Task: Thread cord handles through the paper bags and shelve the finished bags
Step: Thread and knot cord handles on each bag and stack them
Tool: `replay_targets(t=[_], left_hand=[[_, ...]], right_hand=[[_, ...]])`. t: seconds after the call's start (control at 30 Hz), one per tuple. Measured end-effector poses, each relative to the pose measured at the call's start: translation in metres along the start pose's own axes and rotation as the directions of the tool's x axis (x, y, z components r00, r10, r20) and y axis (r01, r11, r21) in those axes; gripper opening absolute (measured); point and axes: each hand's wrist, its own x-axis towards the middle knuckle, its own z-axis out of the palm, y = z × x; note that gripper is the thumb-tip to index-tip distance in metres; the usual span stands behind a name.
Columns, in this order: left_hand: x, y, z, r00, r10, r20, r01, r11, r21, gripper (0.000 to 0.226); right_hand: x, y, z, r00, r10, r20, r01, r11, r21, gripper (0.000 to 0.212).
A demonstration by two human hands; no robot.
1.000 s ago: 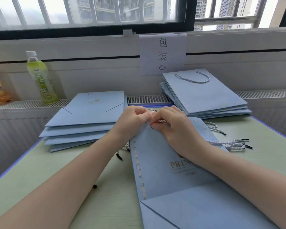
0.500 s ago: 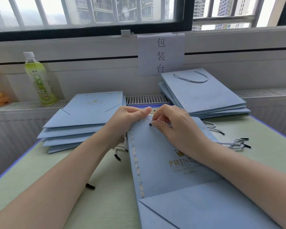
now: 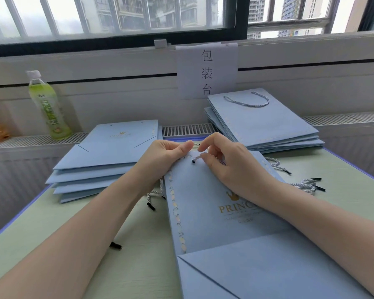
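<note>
Pale green surface [image 3: 138, 266] below barred window. Left hand [image 3: 164, 160] pinching far edge of flat pale-blue paper bag [image 3: 214, 223] lying centre, near. Right hand [image 3: 235, 167], fingers [image 3: 204, 157] pinching black-tipped twisted cord [image 3: 195, 159] at the hole. Likely light, creasable card; limp cord best held by stiff tip.

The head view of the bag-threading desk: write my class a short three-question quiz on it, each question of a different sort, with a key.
1. True or false: the top bag of the right stack already has a cord handle.
2. Which hand pinches the cord at the bag being worked on? A left hand B right hand
3. Fill in: the green bottle stands to the ___ of the left stack.

Key: 1 true; 2 B; 3 left
</note>
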Motion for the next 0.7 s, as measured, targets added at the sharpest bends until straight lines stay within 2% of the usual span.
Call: replay_targets(t=[0.2,0.47,0.6,0.7], left_hand=[[-0.0016,0.0040,0.0008,0.999,-0.026,0.045,0.027,1.000,-0.008,0.036],[-0.0031,0.0063,-0.0021,0.991,-0.033,0.132,0.045,0.995,-0.089,0.029],[-0.0016,0.0051,-0.0035,0.993,-0.040,0.113,0.048,0.996,-0.072,0.036],[0.0009,0.0048,-0.0059,0.993,-0.070,0.097,0.074,0.997,-0.031,0.046]], right_hand=[[-0.0008,-0.0045,-0.0015,0.998,0.008,0.065,-0.011,0.999,0.039,0.005],[-0.0016,-0.0090,0.0019,0.998,0.058,0.030,-0.062,0.990,0.124,0.005],[-0.0014,-0.0094,-0.0016,0.997,0.061,0.052,-0.069,0.985,0.156,0.004],[0.0020,-0.0071,-0.0074,0.991,0.086,0.100,-0.109,0.962,0.249,0.005]])
